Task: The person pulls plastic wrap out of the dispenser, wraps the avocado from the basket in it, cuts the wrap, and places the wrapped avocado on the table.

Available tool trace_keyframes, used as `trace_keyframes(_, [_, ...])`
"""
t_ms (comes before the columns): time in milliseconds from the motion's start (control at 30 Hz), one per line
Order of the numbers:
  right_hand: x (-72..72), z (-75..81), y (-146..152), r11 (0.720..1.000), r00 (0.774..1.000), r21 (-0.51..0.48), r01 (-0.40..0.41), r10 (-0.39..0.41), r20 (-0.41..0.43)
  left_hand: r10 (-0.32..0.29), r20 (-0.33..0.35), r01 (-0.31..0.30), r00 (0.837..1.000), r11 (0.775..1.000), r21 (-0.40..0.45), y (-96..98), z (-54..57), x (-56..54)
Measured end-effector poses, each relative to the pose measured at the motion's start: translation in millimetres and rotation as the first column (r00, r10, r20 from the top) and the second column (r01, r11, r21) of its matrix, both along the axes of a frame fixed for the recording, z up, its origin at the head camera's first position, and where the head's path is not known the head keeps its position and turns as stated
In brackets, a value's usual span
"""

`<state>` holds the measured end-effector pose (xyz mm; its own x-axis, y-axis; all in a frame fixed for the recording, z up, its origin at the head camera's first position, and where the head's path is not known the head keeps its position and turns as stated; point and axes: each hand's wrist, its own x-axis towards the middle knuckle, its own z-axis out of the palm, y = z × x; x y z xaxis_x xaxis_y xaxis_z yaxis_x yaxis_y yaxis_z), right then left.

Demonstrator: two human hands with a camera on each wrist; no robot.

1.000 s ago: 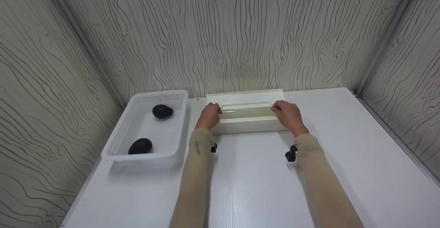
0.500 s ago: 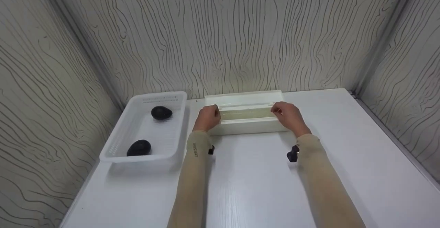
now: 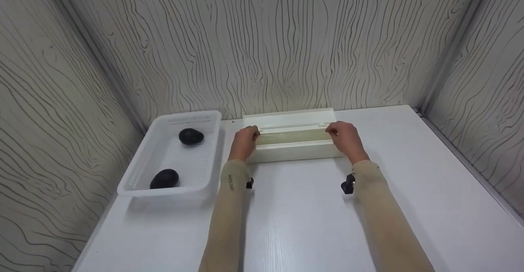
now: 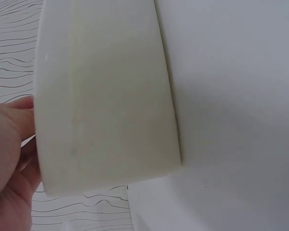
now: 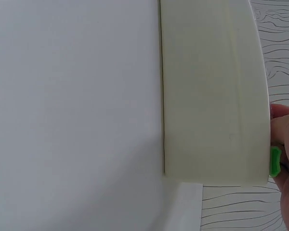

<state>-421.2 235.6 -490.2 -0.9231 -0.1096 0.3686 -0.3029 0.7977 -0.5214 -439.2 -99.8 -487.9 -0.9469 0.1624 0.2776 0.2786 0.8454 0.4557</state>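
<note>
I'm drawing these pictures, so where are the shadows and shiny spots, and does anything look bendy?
Head view: soft shadow below the basket, a pale shine on the tabletop; left wrist view: the box looks bowed, dim shadow beside it; right wrist view: bowed again, shadow near its corner.

off-white box [image 3: 297,152], woodgrain-patterned wall [image 3: 262,51]

1. White basket [image 3: 184,157], left of the left hand [image 3: 243,143].
2. Inside, a dark oval object [image 3: 191,136] lies nearer that hand, a second object [image 3: 164,178] farther.
3. White table [image 3: 409,182] beneath the hand.
4. Grain-patterned wall [image 3: 286,51] beyond it.
</note>
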Motion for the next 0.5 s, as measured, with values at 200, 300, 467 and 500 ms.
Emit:
trace_keyframes(200, [-1.4,-1.9,1.2,0.999,0.999,-0.027,0.037,-0.038,-0.038,0.017,-0.016,-0.016,1.000,0.998,0.053,0.0,-2.3,0.5])
trace_keyframes(300, [-2.0,-2.1,1.4,0.998,0.998,-0.027,0.051,-0.052,-0.044,0.014,-0.024,-0.012,1.000,0.997,0.070,-0.1,-2.8,-0.3])
trace_keyframes(467, [-3.2,0.2,0.9,0.998,0.997,-0.033,0.061,-0.062,-0.044,0.004,-0.054,0.001,0.999,0.996,0.089,-0.5,-2.0,-0.8])
trace_keyframes(500, [-3.3,0.8,0.7,0.998,0.997,-0.034,0.061,-0.062,-0.045,0.004,-0.060,0.001,0.998,0.996,0.090,-0.7,-1.7,-0.9])
